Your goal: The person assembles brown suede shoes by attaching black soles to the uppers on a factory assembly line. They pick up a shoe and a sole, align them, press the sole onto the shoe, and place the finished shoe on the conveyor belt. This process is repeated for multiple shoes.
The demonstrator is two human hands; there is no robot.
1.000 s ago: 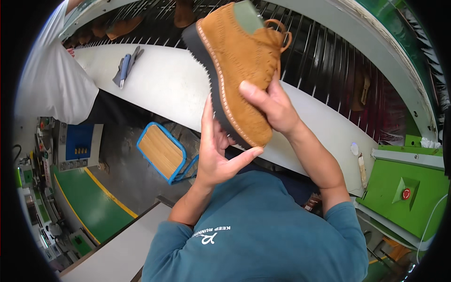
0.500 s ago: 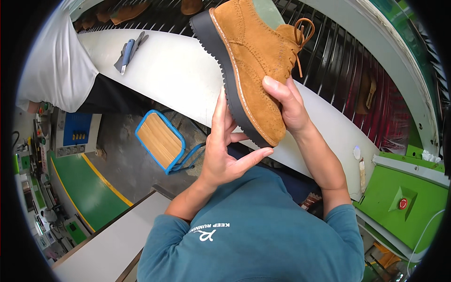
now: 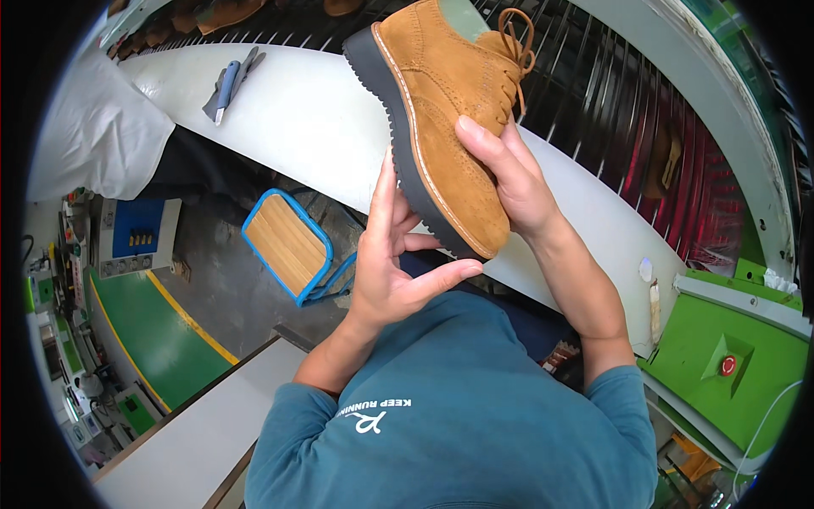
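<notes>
A tan suede lace-up shoe (image 3: 449, 119) with a black lugged sole (image 3: 398, 127) is held up in front of me, toe pointing down toward my body. My right hand (image 3: 513, 182) is closed round its right side, thumb lying on the upper near the laces (image 3: 515, 51). Against the sole side, my left hand (image 3: 394, 254) has its fingers stretched and spread, with the thumb just below the toe; whether its fingers press on the sole is partly hidden. Something pale green fills the shoe's opening (image 3: 462, 17).
Behind the shoe runs a white worktop (image 3: 297, 110) with a blue-handled knife (image 3: 227, 89) on a grey cloth-like piece. Beyond it is a rack of metal rods (image 3: 585, 93). A person in white (image 3: 102, 127) stands left, near a stool (image 3: 288, 246). A green machine (image 3: 721, 339) with a red button is right.
The shoe and both my hands have shifted slightly left in view, and the shoe a little upward. The hold of the right hand looks the same.
</notes>
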